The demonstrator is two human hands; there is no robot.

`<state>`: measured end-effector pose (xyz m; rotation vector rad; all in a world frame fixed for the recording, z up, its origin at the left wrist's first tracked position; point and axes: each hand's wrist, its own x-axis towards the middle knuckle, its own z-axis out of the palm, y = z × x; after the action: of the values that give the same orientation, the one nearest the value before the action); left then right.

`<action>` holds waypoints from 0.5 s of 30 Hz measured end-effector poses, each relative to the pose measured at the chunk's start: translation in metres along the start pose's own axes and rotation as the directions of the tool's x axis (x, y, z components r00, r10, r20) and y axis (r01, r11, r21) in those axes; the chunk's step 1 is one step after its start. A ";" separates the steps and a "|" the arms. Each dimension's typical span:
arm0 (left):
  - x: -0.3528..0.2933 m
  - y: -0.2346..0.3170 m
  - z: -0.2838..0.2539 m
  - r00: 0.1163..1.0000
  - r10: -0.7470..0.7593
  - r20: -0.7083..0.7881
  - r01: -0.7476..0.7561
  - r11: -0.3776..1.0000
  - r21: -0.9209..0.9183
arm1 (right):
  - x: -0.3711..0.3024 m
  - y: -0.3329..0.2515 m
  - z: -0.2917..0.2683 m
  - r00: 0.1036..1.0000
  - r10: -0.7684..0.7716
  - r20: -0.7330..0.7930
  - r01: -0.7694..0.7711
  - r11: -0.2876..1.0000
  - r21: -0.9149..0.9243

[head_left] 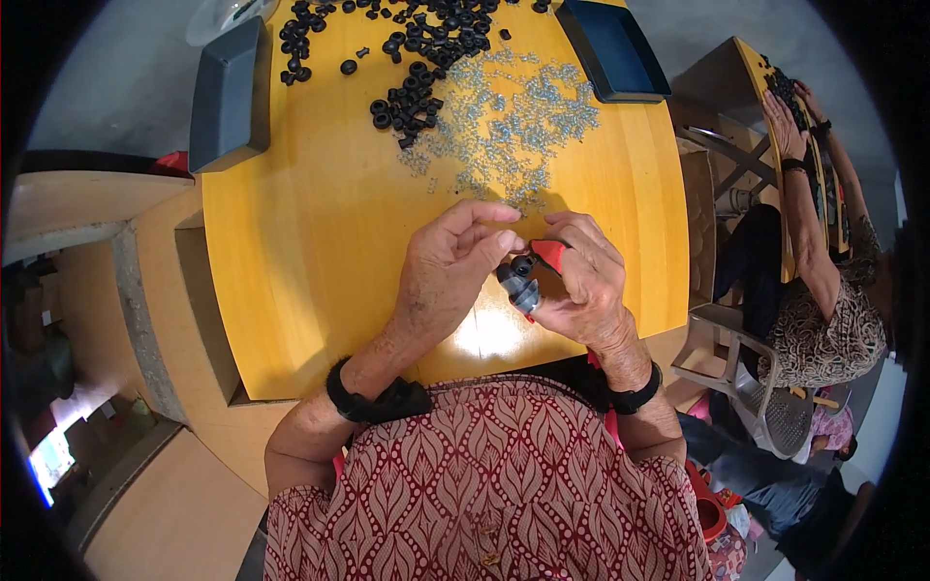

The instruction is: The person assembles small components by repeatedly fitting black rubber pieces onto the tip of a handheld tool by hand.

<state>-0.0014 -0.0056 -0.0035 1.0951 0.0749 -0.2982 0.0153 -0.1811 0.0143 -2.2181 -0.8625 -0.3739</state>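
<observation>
My left hand [441, 266] is closed in a pinch, thumb against fingertips, just above the table's near half. Whatever lies between those fingertips is too small to name. Close beside it, my right hand [588, 281] is curled round a small black rubber part [523, 265], its round, holed end turned toward the left hand. Red and dark grey coverings are wrapped on the right hand's finger and thumb. Beyond both hands spreads a scatter of tiny clear, silvery pieces [523, 121]. Many loose black rubber parts [412, 102] lie to their left and farther back.
A dark tray [199, 145] stands on the yellow table [310, 242] at its far left edge; a bluish tray [651, 73] sits far right. Another person [823, 320] works at a side table on the right, near a plastic chair [717, 353]. A pale dish [208, 24] is far left.
</observation>
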 end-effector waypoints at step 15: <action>0.006 0.009 0.010 0.996 0.073 -0.048 -0.073 0.997 0.015 | 0.007 0.001 0.003 0.990 -0.057 -0.132 0.051 0.997 -0.050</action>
<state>0.0063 -0.0114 0.0079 1.1159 0.0764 -0.2067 0.0215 -0.1756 0.0150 -2.1878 -0.8507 -0.5663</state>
